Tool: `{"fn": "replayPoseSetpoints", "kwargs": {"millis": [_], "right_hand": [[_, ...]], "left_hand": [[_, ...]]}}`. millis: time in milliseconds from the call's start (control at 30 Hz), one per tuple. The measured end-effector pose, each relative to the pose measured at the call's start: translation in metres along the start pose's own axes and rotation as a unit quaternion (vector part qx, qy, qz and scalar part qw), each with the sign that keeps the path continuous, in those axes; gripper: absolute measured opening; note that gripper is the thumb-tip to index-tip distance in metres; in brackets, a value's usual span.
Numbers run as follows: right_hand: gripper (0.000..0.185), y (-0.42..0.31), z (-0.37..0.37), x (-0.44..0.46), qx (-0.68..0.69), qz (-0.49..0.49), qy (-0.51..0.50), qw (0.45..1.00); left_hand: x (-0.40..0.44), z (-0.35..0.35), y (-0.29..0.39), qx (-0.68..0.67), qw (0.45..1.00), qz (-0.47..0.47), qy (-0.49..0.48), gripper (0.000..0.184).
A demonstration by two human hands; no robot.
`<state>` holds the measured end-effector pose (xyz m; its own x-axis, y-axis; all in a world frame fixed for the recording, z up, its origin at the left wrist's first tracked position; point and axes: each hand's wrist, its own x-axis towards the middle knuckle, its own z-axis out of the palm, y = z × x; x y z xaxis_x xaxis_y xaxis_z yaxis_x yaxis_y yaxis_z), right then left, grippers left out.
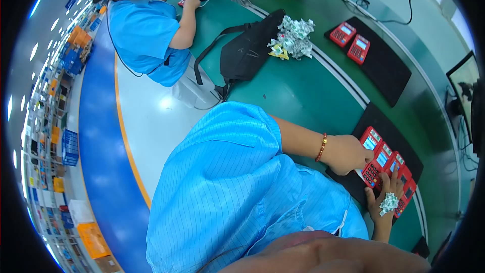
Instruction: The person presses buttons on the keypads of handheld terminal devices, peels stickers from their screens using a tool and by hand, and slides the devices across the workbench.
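Observation:
Several red card payment terminals (382, 157) lie side by side on a black mat (381, 117), their screens and keypads facing up. My left hand (348, 154), with a beaded bracelet (322, 146) at the wrist, is closed with its fingertips at the nearer terminals; what they pinch is hidden. A small white edge (359, 175) shows beneath that hand, by a terminal's lower end. My right hand (388, 192) rests with spread fingers across the terminals' keypad side. Crumpled silvery-green stickers (389, 204) cling to the back of it.
Two more red terminals (358, 49) lie on another black mat (389, 71) farther along the green bench (303, 91). A black bag (247, 50) and a heap of crumpled stickers (295, 35) sit between me and a co-worker (146, 35). A monitor (462, 96) stands at the right.

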<state>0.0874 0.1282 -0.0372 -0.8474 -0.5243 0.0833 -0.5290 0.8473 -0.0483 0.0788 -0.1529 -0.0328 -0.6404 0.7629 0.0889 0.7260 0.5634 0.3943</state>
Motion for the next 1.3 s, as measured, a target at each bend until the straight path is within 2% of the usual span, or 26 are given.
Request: {"fn": "replayPoseSetpoints", "kwargs": {"millis": [167, 367, 633, 733, 800, 833, 867, 900, 933, 967, 1000, 1167, 1300], "right_hand": [[0.062, -0.001, -0.002, -0.002, 0.008, -0.018, 0.025, 1.000], [0.064, -0.002, -0.003, -0.003, -0.005, -0.027, 0.032, 0.999], [0.063, 0.012, 0.006, -0.003, -0.007, -0.043, 0.037, 0.998], [0.063, 0.028, 0.026, -0.008, -0.001, -0.076, 0.077, 0.994], [0.062, 0.010, 0.009, -0.013, -0.018, -0.056, 0.077, 0.995], [0.059, 0.012, 0.007, -0.013, 0.015, -0.038, 0.055, 0.998], [0.059, 0.016, 0.010, -0.013, 0.002, -0.028, 0.049, 0.998], [0.059, 0.017, 0.008, -0.012, -0.003, -0.029, 0.036, 0.999], [0.059, 0.014, 0.006, -0.011, 0.001, -0.029, 0.042, 0.999], [0.059, 0.012, 0.010, -0.009, -0.019, -0.023, 0.055, 0.998], [0.059, 0.007, 0.003, -0.009, -0.010, 0.006, 0.028, 1.000], [0.061, 0.007, 0.005, -0.011, 0.000, 0.019, 0.034, 0.999], [0.061, 0.002, 0.007, -0.021, 0.001, 0.016, 0.095, 0.995]], "left_hand": [[-0.001, 0.006, 0.007, 0.021, 0.999, -0.023, 0.015, 0.022], [-0.002, 0.014, 0.012, -0.013, 0.997, -0.073, 0.022, 0.027], [0.000, 0.014, 0.009, 0.012, 0.998, -0.056, 0.040, 0.027], [-0.004, 0.013, 0.015, 0.013, 0.999, -0.037, 0.037, 0.030], [-0.001, 0.016, 0.015, -0.001, 0.999, -0.035, 0.034, 0.029], [0.000, 0.000, 0.028, -0.007, 0.998, -0.061, -0.010, 0.030], [0.004, 0.009, 0.022, -0.011, 0.998, -0.066, 0.008, 0.027], [0.004, 0.020, 0.009, -0.019, 0.997, -0.028, 0.067, 0.020], [0.003, 0.019, 0.005, -0.015, 0.997, -0.018, 0.073, 0.014], [0.003, 0.012, 0.004, -0.017, 0.998, -0.026, 0.045, 0.021], [0.001, 0.012, 0.004, -0.022, 0.997, -0.013, 0.073, 0.017], [0.003, 0.011, -0.001, -0.033, 0.998, -0.012, 0.049, 0.014], [0.002, 0.013, -0.006, -0.052, 0.995, 0.010, 0.081, 0.016]]}}
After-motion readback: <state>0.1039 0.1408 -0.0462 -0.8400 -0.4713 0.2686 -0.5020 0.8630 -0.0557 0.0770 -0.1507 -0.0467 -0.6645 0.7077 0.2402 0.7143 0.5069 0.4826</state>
